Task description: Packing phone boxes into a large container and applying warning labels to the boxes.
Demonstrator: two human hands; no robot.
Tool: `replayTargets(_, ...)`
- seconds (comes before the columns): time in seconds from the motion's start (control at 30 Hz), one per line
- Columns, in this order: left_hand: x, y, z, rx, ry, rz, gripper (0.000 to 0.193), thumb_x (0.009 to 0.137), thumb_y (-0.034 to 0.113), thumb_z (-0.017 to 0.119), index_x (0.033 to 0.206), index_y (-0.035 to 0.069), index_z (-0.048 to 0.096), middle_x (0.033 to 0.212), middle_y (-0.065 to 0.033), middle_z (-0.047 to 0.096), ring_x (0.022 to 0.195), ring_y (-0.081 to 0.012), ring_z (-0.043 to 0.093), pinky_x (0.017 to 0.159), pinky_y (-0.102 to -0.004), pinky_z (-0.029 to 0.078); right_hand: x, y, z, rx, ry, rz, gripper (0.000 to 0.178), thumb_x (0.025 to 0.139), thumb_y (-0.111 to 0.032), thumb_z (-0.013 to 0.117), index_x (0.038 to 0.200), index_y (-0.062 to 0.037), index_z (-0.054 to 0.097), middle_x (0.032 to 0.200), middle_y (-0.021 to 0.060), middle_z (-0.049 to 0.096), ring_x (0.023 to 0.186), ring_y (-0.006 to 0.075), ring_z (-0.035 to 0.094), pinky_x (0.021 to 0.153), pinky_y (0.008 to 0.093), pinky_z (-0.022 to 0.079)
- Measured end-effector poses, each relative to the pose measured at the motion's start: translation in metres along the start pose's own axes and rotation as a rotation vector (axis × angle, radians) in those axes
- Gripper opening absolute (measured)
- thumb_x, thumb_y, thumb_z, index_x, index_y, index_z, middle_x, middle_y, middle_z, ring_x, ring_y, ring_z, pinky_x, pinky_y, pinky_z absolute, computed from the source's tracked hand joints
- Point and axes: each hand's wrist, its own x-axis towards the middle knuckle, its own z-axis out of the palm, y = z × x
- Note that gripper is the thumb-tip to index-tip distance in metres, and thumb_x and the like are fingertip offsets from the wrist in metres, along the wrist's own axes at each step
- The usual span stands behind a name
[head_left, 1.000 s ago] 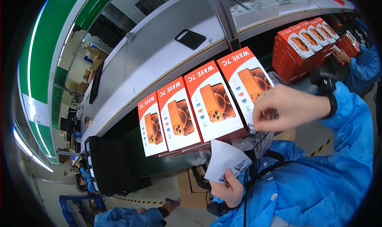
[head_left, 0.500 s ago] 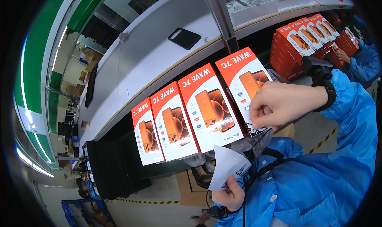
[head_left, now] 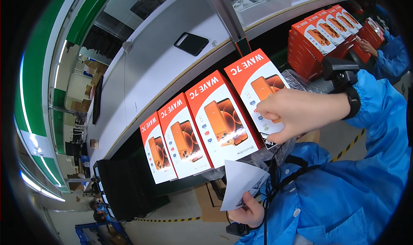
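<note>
"What's the right hand (head_left: 301, 111) up to over there?"

"It's at the rightmost box (head_left: 256, 88), red and white with an orange phone printed on it. The thumb stretches down to a small black-and-white label (head_left: 269, 141) by the near edge, apart from the fingers, which curl over the printed face."

"Pressing hard?"

"Can't tell from here."

"And the left hand (head_left: 248, 211)?"

"Clamped on a white sheet (head_left: 241, 180), thumb on top, beside some black print. It's just below the third box along."

"So there's a row?"

"Yes, three more boxes (head_left: 183, 133) like it, lined up to its left along the white table (head_left: 150, 73). A black phone-shaped case (head_left: 191, 44) lies on that table, well apart from both hands. Farther right, another person's hand (head_left: 367, 46) is near a stack of matching boxes (head_left: 309, 45)."
</note>
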Motion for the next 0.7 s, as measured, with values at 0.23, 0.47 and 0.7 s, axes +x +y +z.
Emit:
replayTargets(0.23, 0.005, 0.025, 0.010, -0.381, -0.076, -0.113, 0.032, 0.084, 0.011, 0.062, 0.106, -0.010, 0.053, 0.089, -0.0175, 0.064, 0.077, -0.0196, 0.062, 0.066, -0.0275, 0.048, -0.025, -0.025, 0.009, 0.568, -0.119, -0.134, 0.033, 0.080, -0.022, 0.071, 0.072, -0.0070, 0.042, 0.064, 0.0014, 0.052, 0.054, 0.0118, 0.054, 0.047, 0.0255, 0.041)
replayTargets(0.47, -0.013, 0.023, -0.003, -0.568, -0.169, -0.072, 0.030, 0.080, 0.003, 0.064, 0.104, -0.009, 0.051, 0.090, -0.0178, 0.064, 0.078, -0.0163, 0.061, 0.070, -0.0270, 0.048, -0.047, -0.029, 0.017, 0.571, -0.065, -0.151, 0.029, 0.081, -0.019, 0.070, 0.071, -0.0078, 0.045, 0.063, 0.0010, 0.049, 0.054, 0.0127, 0.046, 0.050, 0.0261, 0.038)
replayTargets(0.7, -0.024, 0.018, -0.015, -0.552, -0.184, -0.195, 0.022, 0.078, -0.003, 0.060, 0.099, -0.007, 0.055, 0.084, -0.0187, 0.063, 0.074, -0.0192, 0.061, 0.070, -0.0284, 0.049, -0.056, -0.030, 0.025, 0.506, -0.039, -0.212, 0.025, 0.082, -0.020, 0.067, 0.075, -0.0079, 0.047, 0.071, 0.0035, 0.049, 0.059, 0.0183, 0.052, 0.053, 0.0293, 0.042)
